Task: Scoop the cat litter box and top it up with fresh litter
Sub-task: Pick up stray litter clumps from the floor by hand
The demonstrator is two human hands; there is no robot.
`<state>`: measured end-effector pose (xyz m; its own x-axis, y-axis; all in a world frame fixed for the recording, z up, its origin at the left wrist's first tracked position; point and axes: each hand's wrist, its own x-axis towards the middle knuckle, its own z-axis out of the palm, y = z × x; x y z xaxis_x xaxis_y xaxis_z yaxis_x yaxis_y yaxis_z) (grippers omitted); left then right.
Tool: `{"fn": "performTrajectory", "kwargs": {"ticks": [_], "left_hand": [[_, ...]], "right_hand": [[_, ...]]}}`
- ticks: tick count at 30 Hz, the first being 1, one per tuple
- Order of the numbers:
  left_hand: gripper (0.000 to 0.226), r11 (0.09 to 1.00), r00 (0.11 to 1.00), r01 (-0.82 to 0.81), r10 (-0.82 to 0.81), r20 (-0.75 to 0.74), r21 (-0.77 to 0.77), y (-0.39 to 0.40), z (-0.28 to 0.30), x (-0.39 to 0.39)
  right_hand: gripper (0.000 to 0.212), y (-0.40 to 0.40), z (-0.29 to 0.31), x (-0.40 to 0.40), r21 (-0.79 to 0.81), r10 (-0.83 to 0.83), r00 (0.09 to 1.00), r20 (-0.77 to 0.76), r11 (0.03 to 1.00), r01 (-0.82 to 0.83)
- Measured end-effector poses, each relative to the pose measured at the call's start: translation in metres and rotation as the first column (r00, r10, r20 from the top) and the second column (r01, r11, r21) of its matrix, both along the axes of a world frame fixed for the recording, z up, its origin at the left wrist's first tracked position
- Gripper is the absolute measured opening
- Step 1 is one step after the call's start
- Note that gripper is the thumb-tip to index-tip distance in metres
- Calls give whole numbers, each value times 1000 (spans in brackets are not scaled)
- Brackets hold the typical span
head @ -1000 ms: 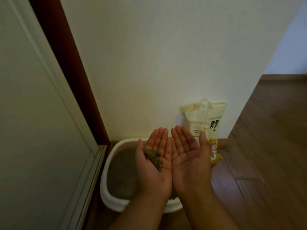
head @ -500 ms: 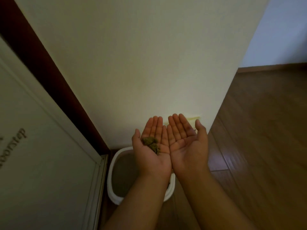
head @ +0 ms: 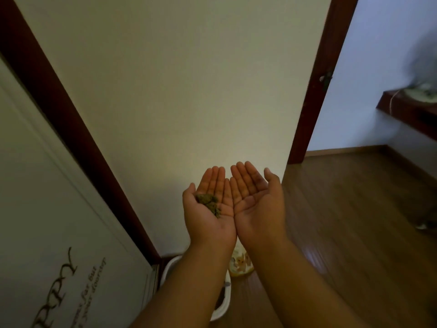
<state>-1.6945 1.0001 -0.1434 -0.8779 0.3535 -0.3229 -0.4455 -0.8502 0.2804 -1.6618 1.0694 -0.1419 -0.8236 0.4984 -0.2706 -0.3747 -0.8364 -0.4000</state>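
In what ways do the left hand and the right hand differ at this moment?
The left hand carries a small clump of greenish litter on its palm; the right hand carries nothing. The left hand's thumb lies close to its palm, while the right hand's thumb stands out wider. Both are palm up, fingers straight, edges touching side by side, raised in front of the wall.

In your left palm, centre frame, the clump of litter point(head: 208, 203) is olive-green. At lower centre you see a white litter box point(head: 221, 311) and a yellow litter bag point(head: 240, 263) with a pale flower pattern. The floor point(head: 354, 221) at right is brown wood grain; the door frame point(head: 316, 91) is dark red.
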Motion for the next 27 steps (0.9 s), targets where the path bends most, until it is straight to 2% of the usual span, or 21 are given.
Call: {"fn": "performTrajectory", "kwargs": {"ticks": [5,15,21,27], "left_hand": [[46,1000,998,-2,3,-62,4,15,57,40],[44,995,991,88,-84,-107,36,67,75,102],[43,963,960,267,-261,-105,45,112,80,110],[42,846,845,532,-528,-87,41,153,76,106]], "right_hand": [[42,13,55,41,78,-32,997,-64,996,37],[43,64,74,104,111,-91,992,-88,989,101],[42,100,80,125,114,-260,962,-87,956,269],[40,121,77,136,89,-531,844,-78,840,536]]}}
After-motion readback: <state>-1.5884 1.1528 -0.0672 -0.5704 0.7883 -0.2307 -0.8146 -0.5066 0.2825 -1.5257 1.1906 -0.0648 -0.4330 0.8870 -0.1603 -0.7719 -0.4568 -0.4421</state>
